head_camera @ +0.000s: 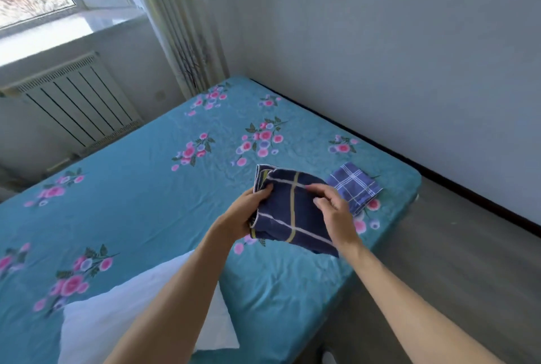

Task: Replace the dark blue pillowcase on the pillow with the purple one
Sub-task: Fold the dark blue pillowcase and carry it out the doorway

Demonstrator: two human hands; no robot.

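The dark blue pillowcase (288, 211), checked with white and yellow lines, is bunched into a folded bundle above the bed. My left hand (244, 213) grips its left edge and my right hand (333, 211) pinches its top right part. The purple pillowcase (355, 183), checked with white lines, lies folded on the bed just right of the bundle, close to the bed's corner. The bare white pillow (123, 317) lies on the bed near me at the lower left, partly hidden by my left forearm.
The bed (140, 188) has a teal sheet with pink flowers. A grey wall runs along its far side, with grey floor (456, 246) to the right. A radiator (76, 106), a window and a curtain (181, 30) stand at the far left.
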